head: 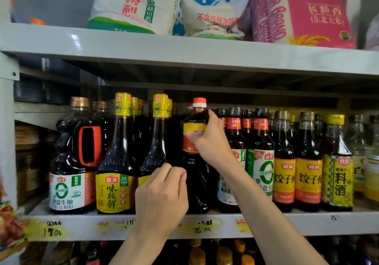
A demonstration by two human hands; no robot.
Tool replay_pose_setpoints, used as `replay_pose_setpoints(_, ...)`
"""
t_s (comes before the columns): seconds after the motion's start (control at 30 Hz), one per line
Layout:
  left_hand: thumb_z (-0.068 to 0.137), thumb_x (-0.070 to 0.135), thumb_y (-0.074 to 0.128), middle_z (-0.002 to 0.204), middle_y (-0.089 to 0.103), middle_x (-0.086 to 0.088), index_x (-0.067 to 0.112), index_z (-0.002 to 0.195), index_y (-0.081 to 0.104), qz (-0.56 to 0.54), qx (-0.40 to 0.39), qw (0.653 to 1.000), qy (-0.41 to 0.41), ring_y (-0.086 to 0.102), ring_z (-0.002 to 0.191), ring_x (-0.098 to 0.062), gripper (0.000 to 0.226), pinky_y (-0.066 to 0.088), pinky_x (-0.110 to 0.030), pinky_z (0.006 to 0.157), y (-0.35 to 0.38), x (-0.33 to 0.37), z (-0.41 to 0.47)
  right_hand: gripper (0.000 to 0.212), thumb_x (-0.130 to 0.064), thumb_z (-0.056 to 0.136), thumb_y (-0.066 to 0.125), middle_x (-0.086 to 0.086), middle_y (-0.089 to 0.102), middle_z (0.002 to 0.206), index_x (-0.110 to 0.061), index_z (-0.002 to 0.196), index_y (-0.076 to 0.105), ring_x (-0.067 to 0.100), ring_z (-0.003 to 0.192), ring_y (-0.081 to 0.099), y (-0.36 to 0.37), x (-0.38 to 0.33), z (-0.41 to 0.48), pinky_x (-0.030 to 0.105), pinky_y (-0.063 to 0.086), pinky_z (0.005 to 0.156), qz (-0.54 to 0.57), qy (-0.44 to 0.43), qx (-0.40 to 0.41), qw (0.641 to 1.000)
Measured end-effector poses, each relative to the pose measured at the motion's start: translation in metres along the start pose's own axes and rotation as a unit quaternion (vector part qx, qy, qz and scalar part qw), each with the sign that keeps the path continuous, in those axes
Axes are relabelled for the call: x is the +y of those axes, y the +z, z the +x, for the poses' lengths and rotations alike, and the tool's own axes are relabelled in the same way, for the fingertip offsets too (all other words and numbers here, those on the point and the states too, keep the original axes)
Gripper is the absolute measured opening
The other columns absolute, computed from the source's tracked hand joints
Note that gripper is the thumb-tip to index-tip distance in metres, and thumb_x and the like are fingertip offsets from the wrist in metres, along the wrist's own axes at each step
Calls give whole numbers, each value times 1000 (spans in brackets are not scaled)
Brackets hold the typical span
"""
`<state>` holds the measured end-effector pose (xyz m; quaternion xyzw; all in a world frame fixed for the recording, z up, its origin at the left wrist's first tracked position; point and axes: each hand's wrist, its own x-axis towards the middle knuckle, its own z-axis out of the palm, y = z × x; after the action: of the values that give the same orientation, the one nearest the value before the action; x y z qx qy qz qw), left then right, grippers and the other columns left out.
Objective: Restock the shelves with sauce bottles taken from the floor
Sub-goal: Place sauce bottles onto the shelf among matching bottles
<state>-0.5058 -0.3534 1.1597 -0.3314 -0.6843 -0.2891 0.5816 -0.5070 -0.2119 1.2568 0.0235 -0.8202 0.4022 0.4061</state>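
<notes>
A dark sauce bottle (194, 162) with an orange-and-white cap and a yellow-orange label stands upright on the middle shelf (287, 223), between two tall yellow-capped bottles (158, 141) and a row of smaller bottles. My right hand (211, 139) grips its shoulder and label from the right. My left hand (162, 199) is in front of the bottle's lower left side, fingers curled loosely, holding nothing that I can see; whether it touches the bottle is unclear.
The shelf is packed with bottles: a large jug with a red handle (71, 162) at left, vinegar and cooking wine bottles (336, 162) at right. Bags of flour and rice (297, 12) sit on the top shelf. More bottles show on the shelf below.
</notes>
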Motion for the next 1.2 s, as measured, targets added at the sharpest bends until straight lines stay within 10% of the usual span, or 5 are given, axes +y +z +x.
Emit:
replay_pose_setpoints(0.37,88,16,52,71,60,5,11,80,69,-39,-18,999,-24,53,56,-11,19,43,-23,43,4,4,-12,77,-9,94,63,8,8,167,-7,157,17,21,154,-6,17,-3,-28,28,0,117,-209,-152,83,962)
replay_pose_setpoints(0.57,84,21,48,66,61,2,11,75,64,-128,-78,988,-28,57,51,-20,21,44,-34,37,17,46,-31,25,2,92,52,14,68,115,2,111,68,23,115,62,-22,24,-103,28,49,101,-89,-244,221,940)
replay_pose_setpoints(0.73,87,24,51,64,61,-3,10,75,63,-255,-170,952,14,59,57,-26,21,43,-35,45,47,150,-63,21,-4,90,53,-3,73,86,-13,94,71,11,85,71,-105,83,-208,30,57,75,-10,-23,274,961)
replay_pose_setpoints(0.9,89,23,56,64,60,6,20,77,62,-410,-358,839,-31,60,63,-21,13,43,-34,55,77,309,-172,30,-8,87,53,-9,72,76,-35,86,67,8,73,69,-213,170,-381,25,55,63,-4,243,347,906)
replay_pose_setpoints(1.2,92,23,60,84,71,-21,6,73,67,-351,-773,528,-32,66,85,-36,27,40,-36,63,38,567,-478,21,5,88,56,20,67,85,-3,104,67,25,69,61,-306,282,-773,29,48,62,64,682,411,602)
